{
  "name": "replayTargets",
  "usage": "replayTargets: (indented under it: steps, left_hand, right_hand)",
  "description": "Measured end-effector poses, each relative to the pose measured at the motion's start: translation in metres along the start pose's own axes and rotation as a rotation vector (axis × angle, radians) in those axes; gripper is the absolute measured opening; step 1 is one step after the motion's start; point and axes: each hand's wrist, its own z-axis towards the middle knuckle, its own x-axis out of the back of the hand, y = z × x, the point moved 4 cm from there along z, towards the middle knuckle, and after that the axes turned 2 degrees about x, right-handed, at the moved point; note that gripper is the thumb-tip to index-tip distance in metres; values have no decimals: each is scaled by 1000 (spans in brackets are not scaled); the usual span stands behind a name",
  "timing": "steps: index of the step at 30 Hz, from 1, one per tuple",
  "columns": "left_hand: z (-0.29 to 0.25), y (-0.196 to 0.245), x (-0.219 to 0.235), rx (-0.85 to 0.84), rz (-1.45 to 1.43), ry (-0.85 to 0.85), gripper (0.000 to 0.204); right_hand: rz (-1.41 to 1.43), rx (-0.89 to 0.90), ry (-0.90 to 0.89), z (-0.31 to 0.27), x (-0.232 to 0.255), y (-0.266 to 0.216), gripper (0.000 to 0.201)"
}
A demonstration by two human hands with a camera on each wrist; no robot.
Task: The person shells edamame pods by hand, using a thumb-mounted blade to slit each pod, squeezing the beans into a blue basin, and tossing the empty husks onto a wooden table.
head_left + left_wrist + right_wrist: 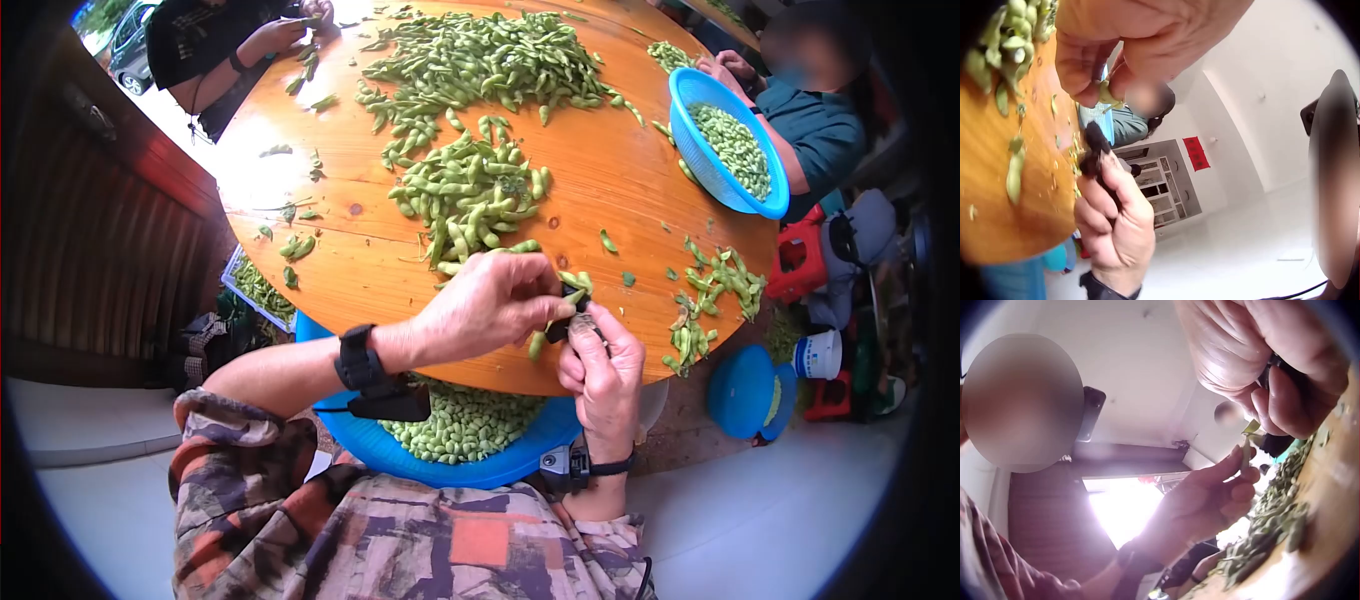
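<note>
Over the near edge of the round wooden table [600,200], my left hand [485,310] pinches a green soybean pod [1107,94] between thumb and fingers. Close beside it, my right hand [605,375] grips a small black tool [1095,150], its dark tip near the pod; I cannot tell what kind of tool it is. In the right wrist view the pod [1246,453] stands upright in the left fingertips, right by the tool's tip. Beyond the hands lies a heap of soybean pods [465,190]. Below them, a blue basin [460,478] holds shelled beans [460,425].
Scattered pods [715,295] lie at the table's right. A blue basket [695,165] of beans stands at the right edge, beside a seated person [815,120]. Another person [200,50] sits far left. A red stool [800,260], white bucket [818,355] and blue tub [740,390] stand right.
</note>
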Motion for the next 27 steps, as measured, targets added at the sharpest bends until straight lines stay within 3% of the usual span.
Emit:
replayTargets:
  steps: [2,5,7,9,18,25,27]
  left_hand:
    - [-12,-12,2,-50,0,99,15]
    - [-24,-21,6,19,-134,156,14]
    - [-28,-25,6,5,-142,157,13]
    - [-33,-33,6,119,-354,188,13]
    - [-44,-30,5,169,-377,204,13]
    - [-46,-40,1,229,-489,92,14]
    - [-47,-48,-8,221,-906,-24,10]
  right_hand:
    - [24,-29,-55,4,-4,5,23]
    - [69,-82,-106,5,-10,9,20]
    - [126,-130,-155,5,-11,12,21]
    - [117,-139,-165,6,-13,16,21]
    - [154,-194,-211,4,-14,18,23]
    - [169,-204,-255,4,-10,23,22]
    - [260,-242,-270,5,-7,27,21]
